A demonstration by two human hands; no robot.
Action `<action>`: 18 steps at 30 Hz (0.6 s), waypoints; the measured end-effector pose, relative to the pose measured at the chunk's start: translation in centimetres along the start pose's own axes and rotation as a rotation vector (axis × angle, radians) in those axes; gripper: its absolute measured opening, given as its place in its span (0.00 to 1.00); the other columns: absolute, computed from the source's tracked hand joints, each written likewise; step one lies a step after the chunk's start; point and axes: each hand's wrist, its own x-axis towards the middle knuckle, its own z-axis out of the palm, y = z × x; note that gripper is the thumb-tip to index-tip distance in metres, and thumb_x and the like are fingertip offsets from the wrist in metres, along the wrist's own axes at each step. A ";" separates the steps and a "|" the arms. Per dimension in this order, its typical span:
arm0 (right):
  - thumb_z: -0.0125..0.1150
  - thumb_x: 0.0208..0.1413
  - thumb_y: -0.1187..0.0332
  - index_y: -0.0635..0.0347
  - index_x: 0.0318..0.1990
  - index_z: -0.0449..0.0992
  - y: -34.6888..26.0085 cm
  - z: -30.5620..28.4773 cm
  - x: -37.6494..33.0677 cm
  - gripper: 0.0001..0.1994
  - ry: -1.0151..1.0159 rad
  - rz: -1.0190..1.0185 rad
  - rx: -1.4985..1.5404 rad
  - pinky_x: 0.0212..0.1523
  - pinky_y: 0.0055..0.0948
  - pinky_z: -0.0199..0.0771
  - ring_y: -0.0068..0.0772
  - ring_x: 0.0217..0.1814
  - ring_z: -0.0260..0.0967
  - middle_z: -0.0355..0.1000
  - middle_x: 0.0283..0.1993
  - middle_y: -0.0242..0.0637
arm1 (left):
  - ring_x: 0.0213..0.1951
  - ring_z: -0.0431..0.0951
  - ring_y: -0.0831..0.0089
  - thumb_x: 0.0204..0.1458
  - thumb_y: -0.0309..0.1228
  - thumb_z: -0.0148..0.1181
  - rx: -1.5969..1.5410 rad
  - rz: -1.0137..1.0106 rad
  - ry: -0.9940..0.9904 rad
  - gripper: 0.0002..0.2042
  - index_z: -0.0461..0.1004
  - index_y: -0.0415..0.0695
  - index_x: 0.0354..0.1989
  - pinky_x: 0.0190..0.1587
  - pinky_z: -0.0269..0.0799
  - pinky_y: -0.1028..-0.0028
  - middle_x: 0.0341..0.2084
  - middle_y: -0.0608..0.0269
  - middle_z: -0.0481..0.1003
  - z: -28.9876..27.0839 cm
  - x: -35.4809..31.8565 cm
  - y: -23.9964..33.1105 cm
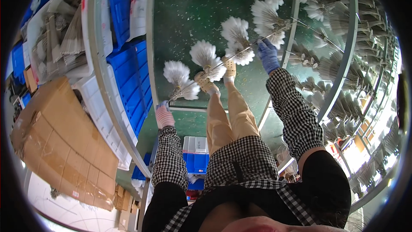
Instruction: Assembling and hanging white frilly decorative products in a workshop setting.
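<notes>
A thin rod (pixel 235 55) strung with white feather bunches (pixel 203 53) runs slantwise in front of me, from near left to far right. My left hand (pixel 164 115), in a pink-striped glove with bluish fingertips, closes on its near end, beside the last bunch (pixel 176 73). Farther along, my right hand (pixel 268 56) in a blue glove has its fingers closed around the rod, between a bunch (pixel 235 30) on its left and another (pixel 265 13) beyond. The bunches fan out in pairs on both sides of the rod. Fingertips of both hands are partly hidden.
Metal frame posts (pixel 151 38) stand left and right. More rods of feather bunches (pixel 343 64) fill the right side. At left are a white bin (pixel 88 30) of feather bundles, blue crates (pixel 128 81) and a big cardboard box (pixel 64 141). Green floor (pixel 180 25) lies below.
</notes>
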 end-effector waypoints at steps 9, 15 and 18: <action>0.56 0.66 0.65 0.56 0.45 0.76 3.6 -0.5 4.5 0.07 -0.045 0.058 0.003 0.19 0.23 0.55 0.17 0.17 0.53 0.65 0.25 0.25 | 0.43 0.76 0.50 0.57 0.30 0.56 0.020 -0.096 -0.009 0.08 0.79 0.48 0.41 0.47 0.72 0.56 0.37 0.51 0.79 2.6 6.7 0.2; 0.56 0.66 0.66 0.52 0.48 0.75 5.0 -0.1 5.7 0.07 -0.015 0.102 0.157 0.21 0.23 0.59 0.17 0.18 0.55 0.69 0.29 0.24 | 0.50 0.74 0.53 0.58 0.29 0.56 0.031 -0.107 0.042 0.09 0.77 0.50 0.45 0.56 0.68 0.62 0.52 0.57 0.75 2.0 13.3 -1.1; 0.56 0.65 0.67 0.51 0.47 0.75 5.4 -0.1 5.8 0.06 0.103 0.190 0.203 0.20 0.23 0.59 0.19 0.19 0.56 0.68 0.29 0.24 | 0.54 0.72 0.53 0.59 0.31 0.56 0.038 0.084 0.171 0.09 0.77 0.51 0.46 0.58 0.66 0.60 0.55 0.58 0.74 1.6 16.1 -1.6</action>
